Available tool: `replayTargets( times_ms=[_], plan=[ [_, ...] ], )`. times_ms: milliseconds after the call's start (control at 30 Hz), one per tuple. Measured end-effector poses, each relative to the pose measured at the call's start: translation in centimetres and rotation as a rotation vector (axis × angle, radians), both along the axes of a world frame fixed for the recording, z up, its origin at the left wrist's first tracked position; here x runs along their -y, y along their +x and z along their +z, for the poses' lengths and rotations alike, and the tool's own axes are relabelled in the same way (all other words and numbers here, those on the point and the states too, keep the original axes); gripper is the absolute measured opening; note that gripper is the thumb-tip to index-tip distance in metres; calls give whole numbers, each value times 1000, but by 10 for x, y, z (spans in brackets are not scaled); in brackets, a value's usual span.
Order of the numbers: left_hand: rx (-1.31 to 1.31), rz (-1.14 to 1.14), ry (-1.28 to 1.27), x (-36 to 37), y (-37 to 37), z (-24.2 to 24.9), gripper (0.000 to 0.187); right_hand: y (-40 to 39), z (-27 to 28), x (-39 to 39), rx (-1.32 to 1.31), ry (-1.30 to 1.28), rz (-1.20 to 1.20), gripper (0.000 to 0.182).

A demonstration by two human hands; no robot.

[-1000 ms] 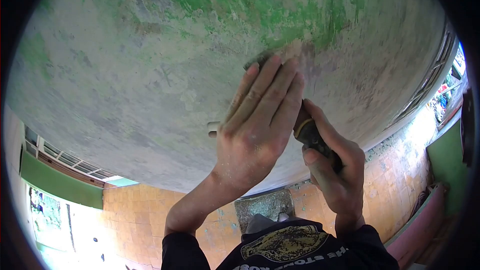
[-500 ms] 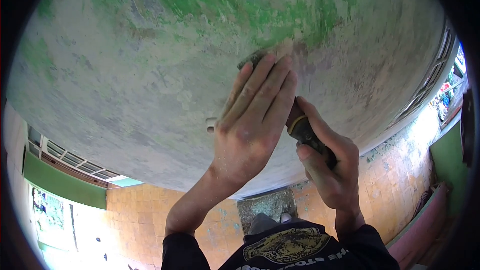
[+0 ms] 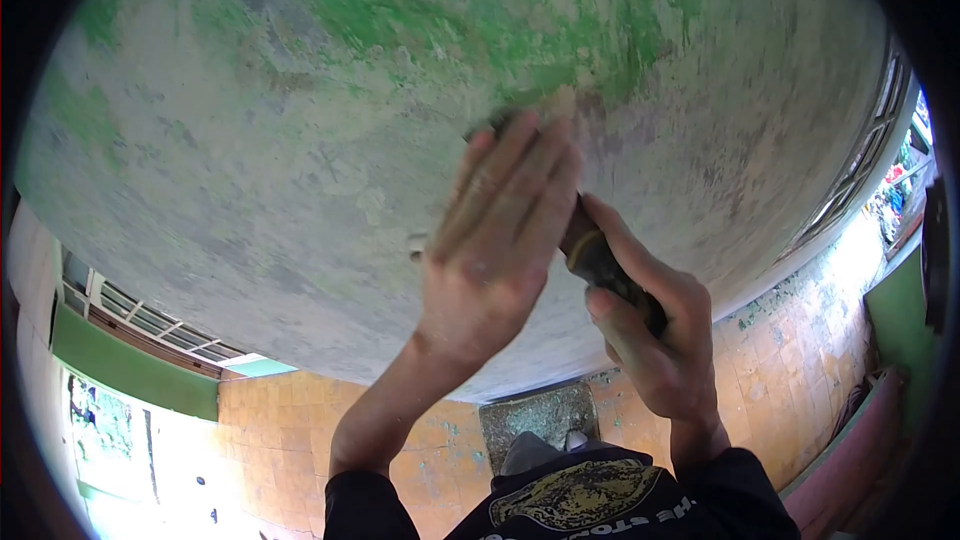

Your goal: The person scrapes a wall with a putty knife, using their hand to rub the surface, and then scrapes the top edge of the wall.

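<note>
A scraper-like tool with a dark handle (image 3: 603, 265) slants up and left across the wall (image 3: 330, 160), which shows worn green paint over grey. My right hand (image 3: 655, 325) is wrapped round the handle. My left hand (image 3: 500, 225) lies over the tool's front part, its fingers stretched and close together, pressing it toward the wall. Only a dark edge of the tool's head (image 3: 485, 127) shows past the left fingertips; the rest is hidden. The left hand is slightly blurred.
Orange floor tiles (image 3: 320, 425) lie below, with a grey speckled slab (image 3: 535, 415) by the wall's foot. A barred window (image 3: 150, 318) is at the left, another (image 3: 860, 155) at the right. A pink low wall (image 3: 850, 460) stands at the lower right.
Both hands and the tool have shifted slightly to the left along the wall. The hold of each hand looks the same.
</note>
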State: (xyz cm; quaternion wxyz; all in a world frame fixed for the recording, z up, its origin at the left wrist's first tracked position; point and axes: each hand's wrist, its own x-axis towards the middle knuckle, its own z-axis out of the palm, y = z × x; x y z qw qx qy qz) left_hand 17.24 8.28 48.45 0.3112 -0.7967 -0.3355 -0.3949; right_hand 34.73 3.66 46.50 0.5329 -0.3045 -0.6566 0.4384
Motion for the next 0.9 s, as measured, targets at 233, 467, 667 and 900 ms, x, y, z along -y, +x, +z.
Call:
replayTargets(
  times_ms=[233,467,667,900],
  plan=[
    [34,-3,-22,0,3,-2,37,3,-5,-1,43,71,-28,60],
    [66,-30,-41,-3,3,-3,40,-2,-10,-4,88,213,-91,60],
    [70,-55,-55,-4,3,-3,42,-6,-13,-5,116,330,-157,60],
    [56,-5,16,-9,1,3,40,-7,2,-4,183,176,-92,58]
  ],
)
